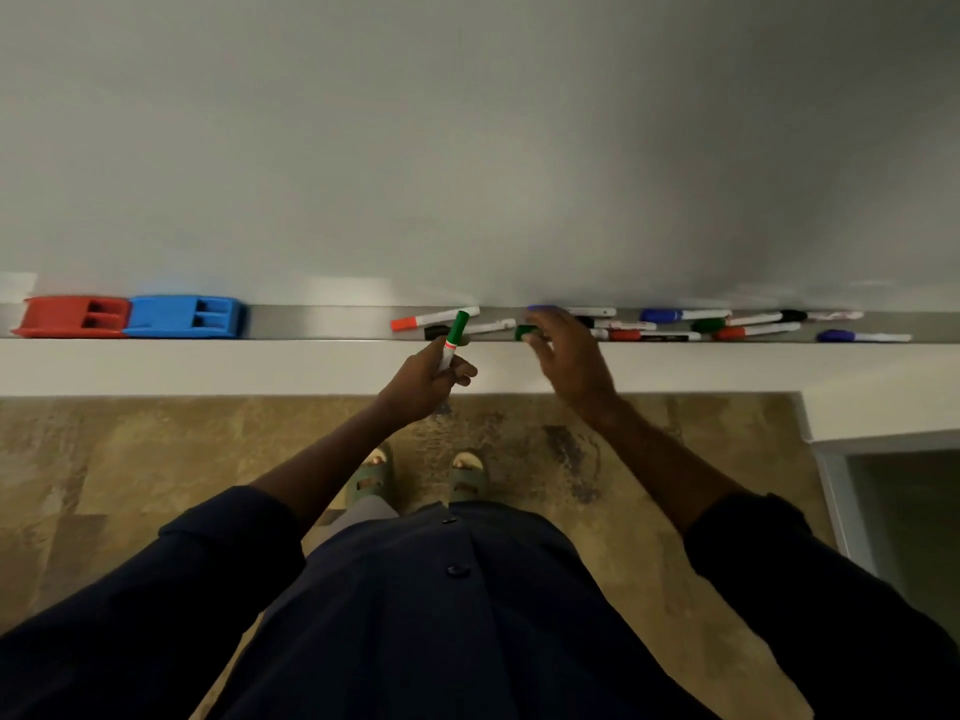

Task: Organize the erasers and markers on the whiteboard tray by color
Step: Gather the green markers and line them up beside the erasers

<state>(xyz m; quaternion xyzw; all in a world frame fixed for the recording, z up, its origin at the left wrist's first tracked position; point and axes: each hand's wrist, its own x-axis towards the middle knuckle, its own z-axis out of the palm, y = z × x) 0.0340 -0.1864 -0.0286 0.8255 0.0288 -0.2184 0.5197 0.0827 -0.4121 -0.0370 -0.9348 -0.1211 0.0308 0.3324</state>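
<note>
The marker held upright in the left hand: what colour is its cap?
Green cap, seen in the head view.

erasers (pixel 130 317) left on tray (pixel 311 322) | markers (pixel 675 324) right

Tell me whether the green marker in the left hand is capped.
Capped: the green marker in the left hand has its green cap on.

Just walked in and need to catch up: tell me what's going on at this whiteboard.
A person is sorting markers on the whiteboard tray. The left hand holds a green-capped marker lifted off the tray. The right hand reaches for another green-capped marker. A red eraser and blue eraser sit side by side at the left; mixed markers lie scattered to the right.
</note>
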